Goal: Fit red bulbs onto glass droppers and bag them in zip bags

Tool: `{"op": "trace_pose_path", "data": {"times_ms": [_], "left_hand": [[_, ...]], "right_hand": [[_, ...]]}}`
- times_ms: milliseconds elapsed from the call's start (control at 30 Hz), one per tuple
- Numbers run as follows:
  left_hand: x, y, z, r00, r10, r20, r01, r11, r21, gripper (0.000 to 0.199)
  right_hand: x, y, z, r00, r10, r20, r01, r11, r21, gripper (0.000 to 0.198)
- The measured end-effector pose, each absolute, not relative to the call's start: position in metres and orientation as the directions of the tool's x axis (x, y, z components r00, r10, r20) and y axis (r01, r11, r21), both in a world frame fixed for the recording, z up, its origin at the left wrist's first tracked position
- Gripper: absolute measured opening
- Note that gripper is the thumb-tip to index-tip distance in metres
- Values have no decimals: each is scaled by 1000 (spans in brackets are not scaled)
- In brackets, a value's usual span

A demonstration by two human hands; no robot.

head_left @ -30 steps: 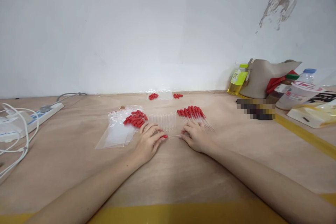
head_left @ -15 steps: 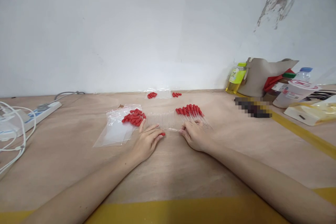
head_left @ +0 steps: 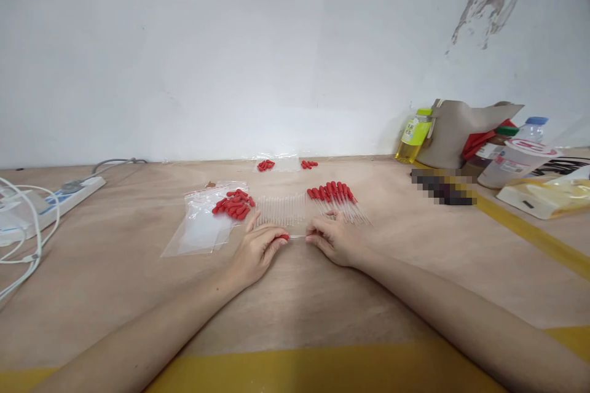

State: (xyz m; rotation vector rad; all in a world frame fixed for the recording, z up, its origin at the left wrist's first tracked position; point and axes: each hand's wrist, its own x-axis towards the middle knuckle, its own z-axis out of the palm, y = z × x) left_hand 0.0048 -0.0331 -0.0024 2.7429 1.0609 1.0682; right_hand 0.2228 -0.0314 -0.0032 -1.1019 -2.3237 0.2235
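My left hand (head_left: 259, 252) pinches a red rubber dropper bulb (head_left: 284, 237) between thumb and fingers. My right hand (head_left: 332, 237) is closed on a thin clear glass tube (head_left: 297, 236), whose left end meets the bulb's mouth; whether it is inside cannot be made out. Just beyond the hands lies a row of loose clear tubes (head_left: 281, 210). Behind my right hand several droppers with red bulbs (head_left: 334, 192) lie side by side. A pile of loose red bulbs (head_left: 234, 204) rests on clear plastic bags (head_left: 198, 230) beyond my left hand.
Two small groups of red bulbs (head_left: 266, 165) lie on clear plastic near the wall. A white power strip (head_left: 69, 199) with cables is at left. To the right stand a yellow-green bottle (head_left: 413, 136), a grey bag (head_left: 442, 135) and a lidded cup (head_left: 516, 163).
My right hand has moved left and slightly nearer with the glass tube, bringing its end to the red bulb. My left hand still holds the bulb in nearly the same place.
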Motion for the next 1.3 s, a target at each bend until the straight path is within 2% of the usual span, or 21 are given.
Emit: {"op": "trace_pose_path", "data": {"times_ms": [233,400,633,933,1167,1300], "left_hand": [[4,-34,-4,616,543,571,505,-828,242,14],[4,-32,-5,607,549,574,525,-820,229,14],[3,-31,-1,579,535,615,528,-821,218,10],[4,-31,-3,580,509,636,516,-834,197,7],[5,-32,-3,618,514,594,507,-839,199,12],[6,-33,-4,649,512,562,496,-846,198,11]], "right_hand": [[229,-28,1,-539,723,433,635,686,-355,16],[227,-31,-1,-489,714,501,700,664,-264,16],[224,-36,-6,-479,629,613,692,700,-178,21],[219,-41,-4,-522,587,619,706,704,-72,27],[217,-39,-5,-560,630,539,678,722,-139,29],[213,-44,-4,-546,700,461,705,681,-198,28]]}}
